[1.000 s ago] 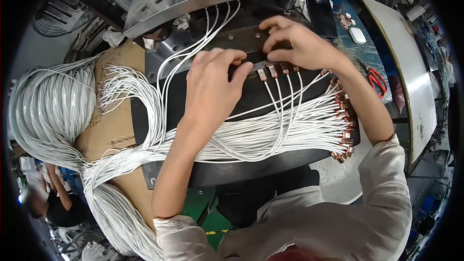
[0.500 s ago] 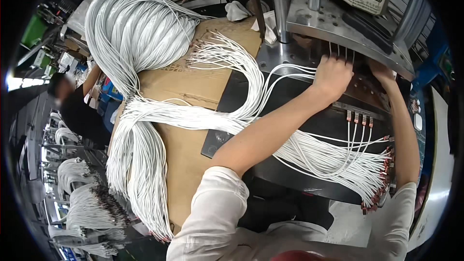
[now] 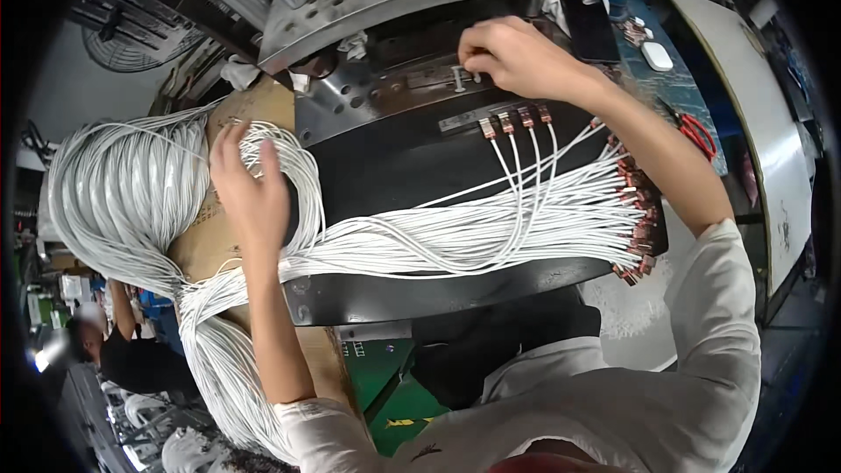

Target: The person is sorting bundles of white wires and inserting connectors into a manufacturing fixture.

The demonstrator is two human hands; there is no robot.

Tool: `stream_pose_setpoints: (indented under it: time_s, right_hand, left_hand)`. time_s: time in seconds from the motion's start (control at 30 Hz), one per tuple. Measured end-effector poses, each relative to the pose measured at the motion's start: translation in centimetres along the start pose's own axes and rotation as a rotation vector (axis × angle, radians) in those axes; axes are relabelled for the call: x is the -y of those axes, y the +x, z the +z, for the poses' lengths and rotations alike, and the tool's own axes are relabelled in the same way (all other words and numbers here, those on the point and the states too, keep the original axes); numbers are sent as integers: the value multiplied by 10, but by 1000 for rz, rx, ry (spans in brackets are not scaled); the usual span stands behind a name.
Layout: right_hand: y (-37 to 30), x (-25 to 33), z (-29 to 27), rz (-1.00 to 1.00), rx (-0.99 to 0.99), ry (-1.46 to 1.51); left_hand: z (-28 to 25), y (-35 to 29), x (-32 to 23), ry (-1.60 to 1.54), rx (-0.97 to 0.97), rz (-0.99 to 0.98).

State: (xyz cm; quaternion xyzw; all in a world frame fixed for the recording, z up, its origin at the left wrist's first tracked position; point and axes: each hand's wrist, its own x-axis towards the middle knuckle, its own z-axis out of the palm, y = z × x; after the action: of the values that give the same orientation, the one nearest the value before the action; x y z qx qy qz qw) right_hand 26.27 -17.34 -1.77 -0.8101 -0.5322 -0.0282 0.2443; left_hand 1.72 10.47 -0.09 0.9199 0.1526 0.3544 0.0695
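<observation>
- Head view, nearest: white shirt (image 3: 569,412) with a small dark mark, unreadable; green floor (image 3: 385,381) shows below the board.
- Black board (image 3: 377,171): front edge bare; bare strip also runs between cables and machine, room to move there.
- White cables (image 3: 526,241) lie across the board, copper-coloured plugs (image 3: 638,232) bunched at its right edge.
- Four plugs (image 3: 507,123) set apart in a row, just beside a metal bar (image 3: 464,122).
- Left hand (image 3: 250,180): fingers spread, thumb apart, over the looped cable bunch (image 3: 307,197); can't tell if touching.
- Cardboard (image 3: 197,254) under the big cable coil (image 3: 131,197); printing too small to read.
- Right hand (image 3: 512,57): fingers curled in, at small metal pins (image 3: 458,81) on the machine base (image 3: 350,92); can't tell if gripping.
- Upper plate (image 3: 394,4) edge near its fingers.
- Right: blue table (image 3: 670,92), red-handled tool (image 3: 698,136).
- Far left: fan (image 3: 131,45), another person (image 3: 140,363).
</observation>
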Motion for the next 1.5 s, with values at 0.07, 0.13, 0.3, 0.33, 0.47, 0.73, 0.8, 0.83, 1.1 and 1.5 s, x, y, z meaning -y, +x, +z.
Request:
stream_pose_setpoints:
  time_s: [0.07, 0.13, 0.3, 0.33, 0.47, 0.73, 0.8, 0.83, 1.1, 1.5]
  right_hand:
    - [-19, 12, -32, 49, 159, 143]
    - [-49, 11, -94, 249, 599, 325]
    - [-73, 14, -46, -40, 225, 82]
    - [-83, 11, -31, 7, 142, 42]
    - [-139, -18, -42, 185, 124, -286]
    - [-104, -25, -16, 92, 178, -324]
    - [-103, -26, -23, 150, 232, -263]
    - [-101, -26, -23, 138, 257, -274]
    - [-98, -27, -26, 194, 283, -151]
    - [-66, -2, -42, 7, 318, -138]
  left_hand:
    - [-10, -25, -68, -120, 119, 115]
    - [-32, -50, -104, -185, 272, 188]
    - [-24, -70, -101, -411, 246, 248]
    - [-23, -69, -91, -436, 193, 198]
    - [-68, -62, 0, -155, -80, 3]
    - [-361, -88, 299, 962, 265, -840]
    - [-355, -63, 305, 1019, 188, -894]
    - [-361, -54, 302, 1015, 186, -975]
    - [-232, -39, 214, 781, 95, -255]
    - [39, -66, -178, -502, 358, 383]
